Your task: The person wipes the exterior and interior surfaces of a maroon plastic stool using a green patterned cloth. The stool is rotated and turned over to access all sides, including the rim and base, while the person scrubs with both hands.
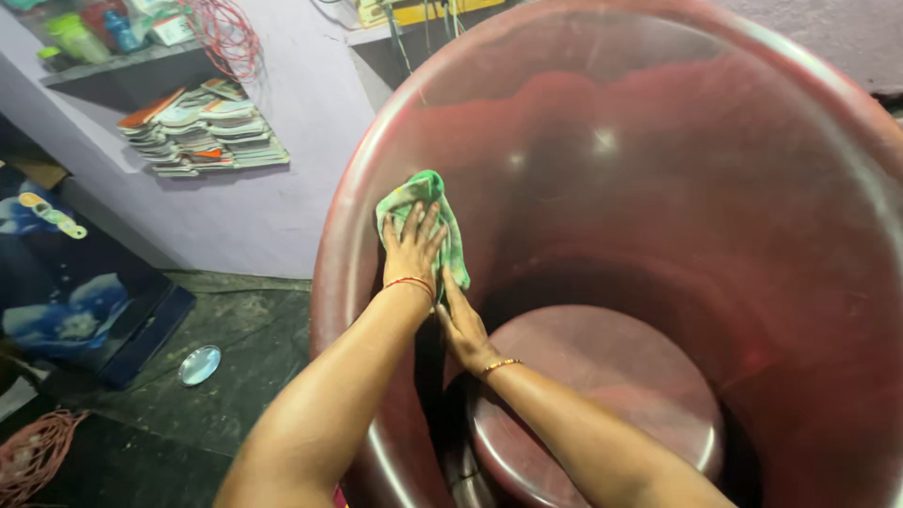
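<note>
A big dark-red plastic drum (658,188) lies tilted with its mouth toward me, its round bottom showing deep inside. A green cloth (423,202) is spread on the drum's left inner wall near the rim. My left hand (412,246), with a red thread at the wrist, lies flat on the cloth with fingers spread, pressing it to the wall. My right hand (461,325), with a thin gold bangle, rests against the wall just below, its fingertips at the cloth's hanging lower end.
A lilac wall shelf holds a stack of booklets (202,132), with a red wire coil (226,33) above. A blue patterned cabinet (75,301) stands at the left. A small round metal lid (199,365) and an orange rope bundle (33,452) lie on the dark floor.
</note>
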